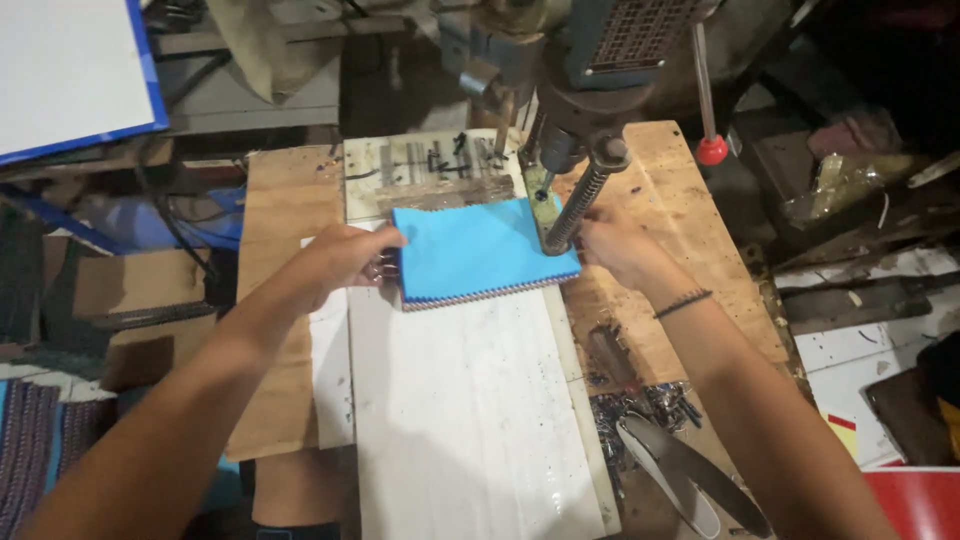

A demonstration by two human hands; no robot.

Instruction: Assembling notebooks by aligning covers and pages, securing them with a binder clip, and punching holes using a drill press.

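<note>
Head view looks down on a plywood workbench (290, 200) with a white board (470, 400) laid along its middle. Above the far end stands a blue-grey press machine (600, 50), its coiled spring post (578, 205) coming down onto the near right corner of a blue spiral-bound notebook (480, 250). That notebook lies flat on the far part of the white board, its wire binding along the near edge. Left hand (345, 255) grips the notebook's left edge, fingers curled over it. Right hand (615, 245) rests at the notebook's right edge just beside the spring post; whether it clasps the cover I cannot tell. A red-knobbed lever (711, 150) hangs at the machine's right, and a heap of small dark metal scraps (640, 410) lies on the bench near the right forearm
</note>
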